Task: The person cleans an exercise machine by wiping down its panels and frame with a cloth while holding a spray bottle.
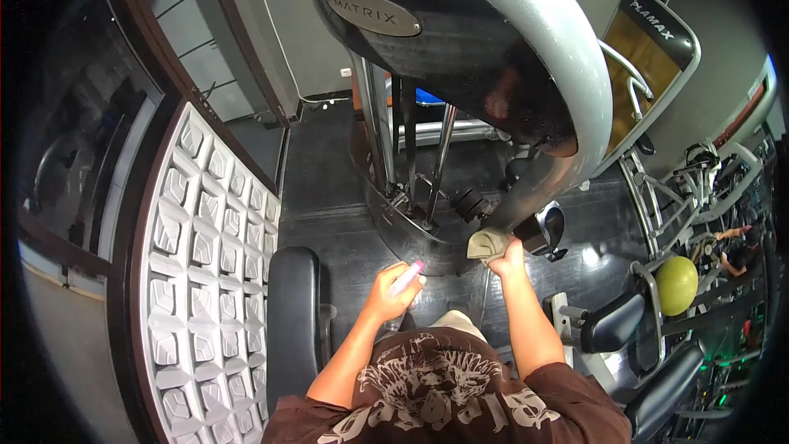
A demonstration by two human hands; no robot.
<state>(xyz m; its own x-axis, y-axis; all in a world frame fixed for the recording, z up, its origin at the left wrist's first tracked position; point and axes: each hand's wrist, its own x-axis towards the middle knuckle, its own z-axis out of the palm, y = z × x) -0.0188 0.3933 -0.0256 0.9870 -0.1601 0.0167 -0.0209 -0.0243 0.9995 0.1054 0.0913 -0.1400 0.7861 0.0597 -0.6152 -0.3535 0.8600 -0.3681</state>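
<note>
Brown shirt [431,374] up close, left hand [386,294] wrapped round a pink-tipped container [406,279], right hand [508,258] clamped on khaki cloth [485,244] at the curved frame [585,57], seemingly wanting steady pressure

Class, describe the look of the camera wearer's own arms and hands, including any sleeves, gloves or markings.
Both hands, left and right, are bare, with no gloves. The forearms are uncovered too. Short, dark brown fabric sleeves cover the upper arms. Finer details are too small to tell.
</note>
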